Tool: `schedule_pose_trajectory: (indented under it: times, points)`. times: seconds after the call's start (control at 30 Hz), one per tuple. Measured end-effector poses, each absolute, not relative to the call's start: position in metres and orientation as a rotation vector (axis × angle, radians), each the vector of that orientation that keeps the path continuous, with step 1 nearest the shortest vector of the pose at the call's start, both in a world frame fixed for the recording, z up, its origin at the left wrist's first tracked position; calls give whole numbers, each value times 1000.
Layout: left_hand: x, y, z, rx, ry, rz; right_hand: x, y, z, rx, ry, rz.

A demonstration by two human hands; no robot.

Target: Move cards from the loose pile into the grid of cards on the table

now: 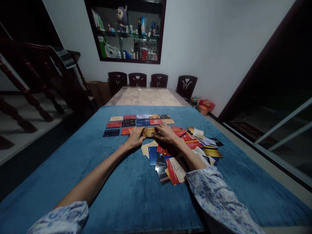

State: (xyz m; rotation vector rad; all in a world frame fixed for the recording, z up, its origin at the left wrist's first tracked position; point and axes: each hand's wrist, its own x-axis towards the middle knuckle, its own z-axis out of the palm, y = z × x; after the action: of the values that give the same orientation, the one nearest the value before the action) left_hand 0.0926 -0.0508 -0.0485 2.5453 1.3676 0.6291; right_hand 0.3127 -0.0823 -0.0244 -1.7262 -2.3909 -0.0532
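A gold bank card lies flat in the front row of cards, pinched at its two ends between my hands. My left hand holds its left end and partly covers the red card beside it. Its right end is under the fingers of my right hand, which hide part of it. A dark blue card lies at the left of this row. Behind are two rows of several cards, among them a black card and a blue card. Below my right forearm spreads a loose, overlapping pile of cards.
A blue cloth covers the near part of the table, with the bare marbled tabletop beyond. Several dark wooden chairs stand at the far end. A stair railing is on the left; an orange bucket sits on the right.
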Motion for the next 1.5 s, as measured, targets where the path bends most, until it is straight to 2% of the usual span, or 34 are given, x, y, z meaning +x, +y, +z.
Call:
schedule_pose_trajectory:
  times: [0.4, 1.5]
  points:
    - [98, -45, -34, 2619, 1354, 470, 321, -81, 5, -1697, -2600, -53]
    - [142, 24, -1, 2752, 1388, 341, 364, -3, 28, -1652, -2679, -65]
